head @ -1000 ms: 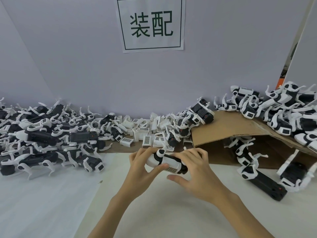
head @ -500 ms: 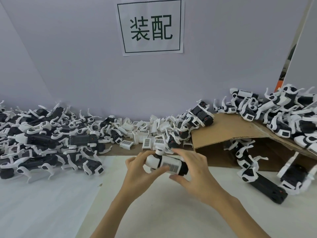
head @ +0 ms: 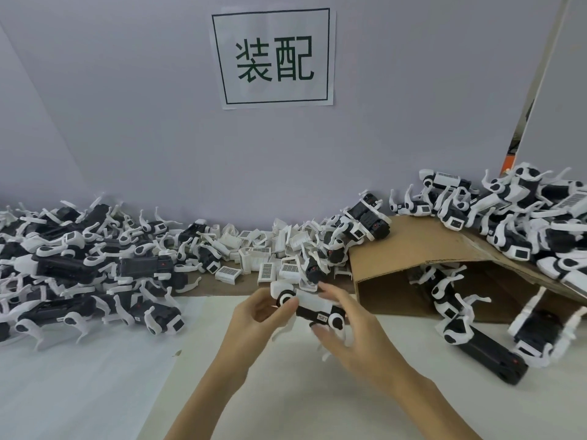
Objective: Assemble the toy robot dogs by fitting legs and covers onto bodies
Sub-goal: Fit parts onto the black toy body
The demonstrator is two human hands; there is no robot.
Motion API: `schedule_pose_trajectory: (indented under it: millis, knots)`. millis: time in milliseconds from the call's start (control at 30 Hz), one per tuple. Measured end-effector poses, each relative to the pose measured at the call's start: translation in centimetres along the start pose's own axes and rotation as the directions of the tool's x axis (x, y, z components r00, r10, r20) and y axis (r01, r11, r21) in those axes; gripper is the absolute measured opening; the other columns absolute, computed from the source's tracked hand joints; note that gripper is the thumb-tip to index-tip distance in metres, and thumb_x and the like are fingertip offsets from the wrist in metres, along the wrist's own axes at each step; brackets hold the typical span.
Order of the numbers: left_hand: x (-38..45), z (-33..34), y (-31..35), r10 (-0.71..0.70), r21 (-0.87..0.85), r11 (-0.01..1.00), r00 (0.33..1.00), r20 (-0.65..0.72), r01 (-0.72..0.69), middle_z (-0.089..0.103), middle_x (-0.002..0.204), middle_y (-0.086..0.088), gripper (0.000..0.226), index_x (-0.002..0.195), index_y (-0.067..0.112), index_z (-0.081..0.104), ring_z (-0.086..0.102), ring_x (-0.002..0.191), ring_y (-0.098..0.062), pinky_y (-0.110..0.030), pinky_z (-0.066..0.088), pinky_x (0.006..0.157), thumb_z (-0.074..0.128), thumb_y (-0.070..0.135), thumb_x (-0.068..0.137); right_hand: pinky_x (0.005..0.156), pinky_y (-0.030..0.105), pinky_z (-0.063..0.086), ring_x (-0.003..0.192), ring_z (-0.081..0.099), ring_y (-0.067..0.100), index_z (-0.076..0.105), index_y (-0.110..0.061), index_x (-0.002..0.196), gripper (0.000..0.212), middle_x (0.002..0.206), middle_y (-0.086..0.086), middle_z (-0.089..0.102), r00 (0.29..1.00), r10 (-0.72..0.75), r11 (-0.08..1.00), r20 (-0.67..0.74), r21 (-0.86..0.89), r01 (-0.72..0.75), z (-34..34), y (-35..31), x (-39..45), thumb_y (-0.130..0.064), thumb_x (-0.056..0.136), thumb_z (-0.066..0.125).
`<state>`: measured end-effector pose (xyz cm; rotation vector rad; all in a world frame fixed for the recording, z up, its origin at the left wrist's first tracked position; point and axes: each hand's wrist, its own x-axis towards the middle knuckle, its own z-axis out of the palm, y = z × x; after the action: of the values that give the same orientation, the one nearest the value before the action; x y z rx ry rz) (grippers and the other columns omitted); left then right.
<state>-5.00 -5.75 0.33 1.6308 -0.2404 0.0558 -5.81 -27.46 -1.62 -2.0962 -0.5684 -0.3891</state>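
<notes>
Both forearms reach in from the near edge of the tabletop (head: pixel 286 392) and meet above its middle. The left hand (head: pixel 257 315) curls its fingers and thumb around the white front end of a toy dog (head: pixel 309 308), held just off the surface. The right hand (head: pixel 352 331) cups the dog's black rear end, thumb underneath and fingers spread loosely over the top; how firmly it grips is blurred. Loose covers (head: pixel 266 268) lie near the far edge.

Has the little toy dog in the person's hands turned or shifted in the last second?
Yes. The toy dog has been rolled over: its barcode label faced the camera before, now its black side does. It stays in front of the cardboard box.
</notes>
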Motion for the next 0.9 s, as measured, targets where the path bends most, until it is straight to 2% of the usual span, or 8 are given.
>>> schedule_pose_trajectory:
  millis: [100,267,433,500,567,667,733,900]
  knots:
    - [0.0,1.3,-0.3,-0.052,-0.044,0.998,0.993,-0.108,0.047,0.08,0.099,-0.009,0.059,0.099,0.018,0.079,0.073,0.099,-0.029,-0.034,0.049,0.085,0.086,0.064,0.064,0.103,0.025,0.05,0.127,0.057,0.004,0.056,-0.029,0.145,0.056,0.139,-0.019,0.058,0.991,-0.117,0.96,-0.068,-0.265,0.095,0.2,0.0,-0.1,-0.035,0.094,0.076]
    - [0.3,2.1,-0.5,-0.079,-0.028,0.997,0.982,-0.174,0.075,0.075,0.078,0.004,0.049,0.08,0.027,0.076,0.066,0.07,-0.003,-0.013,0.044,0.062,0.086,0.072,0.062,0.098,0.024,0.051,0.117,0.061,0.004,0.057,-0.032,0.143,0.051,0.132,-0.022,0.062,0.996,-0.047,0.935,-0.08,-0.353,0.015,0.1,-0.9,0.4,-0.035,0.095,0.074]
    - [0.5,1.5,-0.2,-0.097,-0.138,0.988,0.963,-0.253,0.064,0.079,0.111,0.006,0.063,0.122,0.027,0.071,0.075,0.098,-0.011,-0.035,0.055,0.086,0.066,0.078,0.086,0.08,0.038,0.064,0.088,0.074,0.011,0.07,-0.038,0.113,0.022,0.105,-0.014,0.073,0.958,0.271,0.961,-0.092,0.084,-0.263,-2.0,-1.6,1.7,-0.032,0.093,0.078]
    - [0.9,0.4,0.2,-0.097,-0.227,0.973,0.944,-0.315,0.024,0.079,0.112,0.0,0.068,0.124,0.019,0.072,0.076,0.101,-0.022,-0.042,0.057,0.085,0.054,0.075,0.091,0.085,0.051,0.063,0.082,0.079,0.025,0.074,-0.028,0.111,0.019,0.106,0.002,0.078,0.892,0.423,0.833,-0.158,0.455,-0.315,-5.8,-1.4,3.9,-0.032,0.093,0.077]
    - [1.3,-0.6,0.3,-0.103,-0.262,0.965,0.933,-0.344,0.01,0.079,0.108,-0.006,0.069,0.119,0.012,0.075,0.075,0.098,-0.029,-0.044,0.058,0.081,0.049,0.07,0.092,0.09,0.052,0.062,0.098,0.076,0.037,0.064,-0.012,0.13,0.043,0.126,0.024,0.069,0.804,0.546,0.527,-0.236,0.843,-0.111,-11.4,-0.9,6.9,-0.038,0.096,0.07]
    - [1.7,-1.1,-0.2,-0.112,-0.252,0.967,0.926,-0.362,0.018,0.078,0.102,-0.013,0.065,0.106,0.005,0.076,0.071,0.092,-0.032,-0.044,0.057,0.077,0.048,0.063,0.099,0.092,0.063,0.058,0.116,0.063,0.055,0.025,-0.017,0.16,0.091,0.148,0.04,0.043,0.743,0.656,0.135,-0.132,0.989,0.056,-17.3,-0.8,9.7,-0.071,0.093,0.053]
    - [1.9,-1.2,-0.6,-0.107,-0.218,0.976,0.927,-0.358,0.029,0.077,0.099,-0.013,0.062,0.1,0.002,0.076,0.07,0.087,-0.03,-0.044,0.057,0.076,0.047,0.057,0.104,0.087,0.06,0.06,0.11,0.067,0.055,0.023,-0.014,0.161,0.09,0.141,0.038,0.051,0.74,0.668,0.206,-0.08,0.975,-0.081,-16.7,-0.7,10.0,-0.072,0.096,0.045]
    - [2.1,-1.3,-2.4,0.038,0.156,0.987,0.924,-0.379,0.024,0.074,0.085,0.002,0.031,0.088,0.015,0.074,0.069,0.085,-0.024,-0.036,0.054,0.073,0.062,0.036,0.106,0.063,0.038,0.063,0.084,0.077,0.037,0.064,-0.002,0.124,0.043,0.103,0.022,0.077,0.795,0.607,0.466,-0.009,0.814,-0.347,-6.4,-0.3,7.2,-0.039,0.11,0.046]
